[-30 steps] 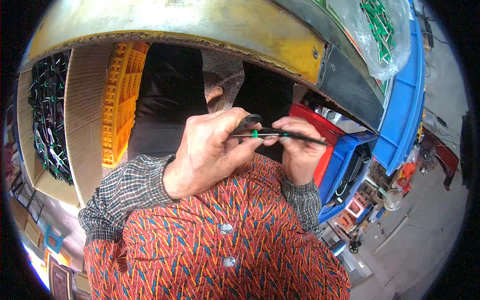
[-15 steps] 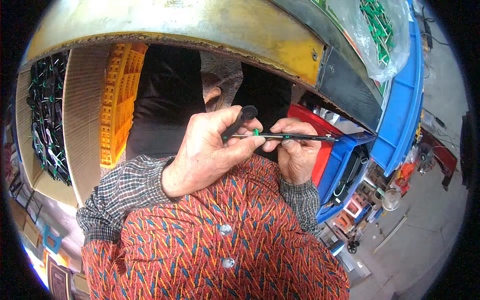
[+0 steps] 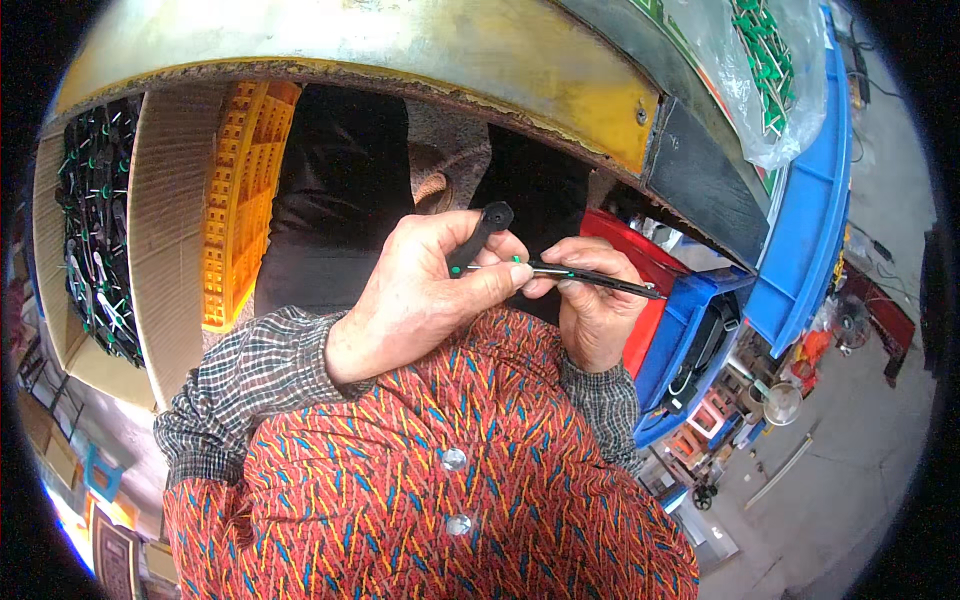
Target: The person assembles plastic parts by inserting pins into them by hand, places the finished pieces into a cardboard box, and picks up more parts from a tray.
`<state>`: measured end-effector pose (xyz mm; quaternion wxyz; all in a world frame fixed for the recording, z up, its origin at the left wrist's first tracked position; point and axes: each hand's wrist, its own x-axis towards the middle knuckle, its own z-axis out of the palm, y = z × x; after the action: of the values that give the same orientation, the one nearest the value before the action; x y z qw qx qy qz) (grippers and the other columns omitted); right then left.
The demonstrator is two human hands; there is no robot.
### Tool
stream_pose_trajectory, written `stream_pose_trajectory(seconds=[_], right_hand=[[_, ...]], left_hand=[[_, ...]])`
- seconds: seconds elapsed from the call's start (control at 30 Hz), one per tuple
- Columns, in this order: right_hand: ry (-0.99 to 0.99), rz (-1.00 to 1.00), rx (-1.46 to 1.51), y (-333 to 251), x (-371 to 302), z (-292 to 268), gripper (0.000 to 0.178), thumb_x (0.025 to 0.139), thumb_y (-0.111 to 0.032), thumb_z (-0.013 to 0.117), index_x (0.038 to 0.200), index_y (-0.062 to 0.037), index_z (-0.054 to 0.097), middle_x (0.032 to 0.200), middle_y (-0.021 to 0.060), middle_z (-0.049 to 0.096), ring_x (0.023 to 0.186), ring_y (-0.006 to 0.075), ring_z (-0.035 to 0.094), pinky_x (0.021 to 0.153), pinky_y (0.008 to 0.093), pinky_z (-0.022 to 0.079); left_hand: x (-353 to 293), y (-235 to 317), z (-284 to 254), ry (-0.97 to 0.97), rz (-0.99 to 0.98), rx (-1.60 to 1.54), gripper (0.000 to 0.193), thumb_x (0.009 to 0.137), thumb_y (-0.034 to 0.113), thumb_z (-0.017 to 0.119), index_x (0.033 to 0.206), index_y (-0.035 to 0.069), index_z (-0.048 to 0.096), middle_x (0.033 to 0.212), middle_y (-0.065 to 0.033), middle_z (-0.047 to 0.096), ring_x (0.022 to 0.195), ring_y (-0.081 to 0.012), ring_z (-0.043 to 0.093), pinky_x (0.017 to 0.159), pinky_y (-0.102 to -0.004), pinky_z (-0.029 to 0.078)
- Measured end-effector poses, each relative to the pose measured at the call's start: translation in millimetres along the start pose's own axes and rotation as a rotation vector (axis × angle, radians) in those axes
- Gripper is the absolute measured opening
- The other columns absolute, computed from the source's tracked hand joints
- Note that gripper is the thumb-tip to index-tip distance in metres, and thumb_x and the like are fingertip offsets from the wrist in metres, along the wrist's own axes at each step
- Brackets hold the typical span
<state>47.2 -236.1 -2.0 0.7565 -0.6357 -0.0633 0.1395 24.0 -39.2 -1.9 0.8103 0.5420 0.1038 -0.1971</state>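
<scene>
Evidently, you have both hands closed in a pinch above your lap: your left hand squeezes a black grip with a round, flat end, its thumb resting by a small green piece, and your right hand pinches a slim black strip that slopes away to the right. Holding on from both sides probably steadies something so thin; your fingers hide whether grip and strip are one part. Just in front, the worktop has a smooth, scuffed face and a ragged edge. The cardboard box on your left, packed with black parts, seems placed for easy reach, beside an orange lattice crate. A crinkled clear bag on your right contains green-topped pins, perhaps to bundle them.
</scene>
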Motion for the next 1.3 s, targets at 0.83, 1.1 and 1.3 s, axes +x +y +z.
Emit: stream_pose_trajectory(seconds=[0.83, 1.1, 1.3], right_hand=[[0.044, -0.116, -0.371, 2, -3, 0, 0.023, 0.069, 0.006, 0.074, 0.089, 0.0008, 0.063, 0.094, 0.0175, 0.066, 0.084, 0.0231, 0.067, 0.071, 0.0315, 0.057], [0.01, -0.133, -0.443, -1, 0, 2, 0.019, 0.072, 0.006, 0.072, 0.089, 0.0025, 0.065, 0.094, 0.0169, 0.066, 0.079, 0.0216, 0.068, 0.065, 0.0302, 0.057], [-0.008, -0.018, -0.286, -1, 0, 1, 0.012, 0.078, 0.007, 0.067, 0.09, 0.0068, 0.063, 0.091, 0.0163, 0.065, 0.073, 0.0209, 0.067, 0.064, 0.0305, 0.056]], left_hand=[[2, 3, -5, -0.022, -0.084, 0.056, 0.01, 0.084, 0.009, 0.068, 0.09, 0.001, 0.066, 0.072, 0.0053, 0.058, 0.066, -0.0008, 0.046, 0.057, -0.0193, 0.039], [4, -5, -5, 0.017, 0.056, 0.116, 0.014, 0.081, 0.007, 0.071, 0.091, 0.0, 0.065, 0.076, 0.0024, 0.062, 0.07, -0.0023, 0.052, 0.061, -0.02, 0.044], [2, -2, -5, 0.021, 0.096, 0.178, 0.015, 0.08, 0.007, 0.071, 0.091, -0.001, 0.064, 0.077, 0.0002, 0.063, 0.072, -0.0024, 0.054, 0.062, -0.0211, 0.046]])
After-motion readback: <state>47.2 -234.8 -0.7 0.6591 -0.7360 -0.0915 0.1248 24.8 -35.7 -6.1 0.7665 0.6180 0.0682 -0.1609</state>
